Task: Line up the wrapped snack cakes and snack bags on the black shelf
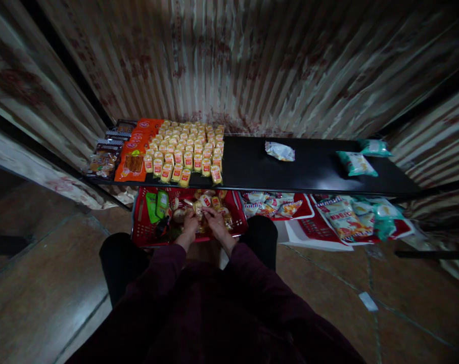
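Left hand point(190, 223) and right hand point(216, 221) dig into the packets point(205, 200) heaped in the red basket point(141, 235) at 12 o'clock, under the table point(252, 169). The fingers point(210, 211) curl down, but I cannot tell whether they grip anything. The packets look small, glossy, yellow and red, so a loose handful could slip and spill onto the floor point(43, 283).

Dim, murky light — dark corners, wide-angle bending at edges, slightly soft detail.
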`<state>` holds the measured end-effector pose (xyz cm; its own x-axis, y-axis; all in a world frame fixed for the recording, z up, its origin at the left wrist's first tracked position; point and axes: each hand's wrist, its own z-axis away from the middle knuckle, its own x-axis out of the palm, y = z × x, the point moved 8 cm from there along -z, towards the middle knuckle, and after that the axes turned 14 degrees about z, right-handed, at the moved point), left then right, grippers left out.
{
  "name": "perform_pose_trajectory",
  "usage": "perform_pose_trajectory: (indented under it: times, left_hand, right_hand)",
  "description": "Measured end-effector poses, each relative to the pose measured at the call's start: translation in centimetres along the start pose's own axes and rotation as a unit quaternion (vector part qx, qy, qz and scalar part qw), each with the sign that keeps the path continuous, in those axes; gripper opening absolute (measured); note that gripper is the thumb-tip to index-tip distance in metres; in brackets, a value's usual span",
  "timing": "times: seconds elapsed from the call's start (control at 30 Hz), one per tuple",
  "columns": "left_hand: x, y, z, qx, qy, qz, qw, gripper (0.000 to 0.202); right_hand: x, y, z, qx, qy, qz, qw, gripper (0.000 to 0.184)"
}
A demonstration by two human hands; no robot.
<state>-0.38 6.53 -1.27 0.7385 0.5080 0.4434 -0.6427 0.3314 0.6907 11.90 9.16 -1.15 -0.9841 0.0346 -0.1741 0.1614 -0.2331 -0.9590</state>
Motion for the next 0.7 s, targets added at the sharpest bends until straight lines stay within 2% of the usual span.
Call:
perform_pose_trajectory:
  times: [0.37, 0.53, 0.7]
  left_hand:
    - [-1.1, -0.1, 0.2, -0.04, 0.047, 0.08, 0.995, 0.017]
    - [-1.5, -0.3, 0.1, -0.05, 0.065, 0.091, 0.992, 0.02]
    - [-1.5, -0.4, 0.1, -0.061, 0.071, 0.086, 0.992, 0.021]
  right_hand:
    - [0.2, 0.7, 0.0, 0.014, 0.005, 0.0, 1.0, 0.019]
    - [0.2, 0.0, -0.1, -0.03, -0.012, 0.039, 0.999, 0.019]
    - [0.0, -0.7, 0.0, -0.049, 0.0, 0.085, 0.995, 0.021]
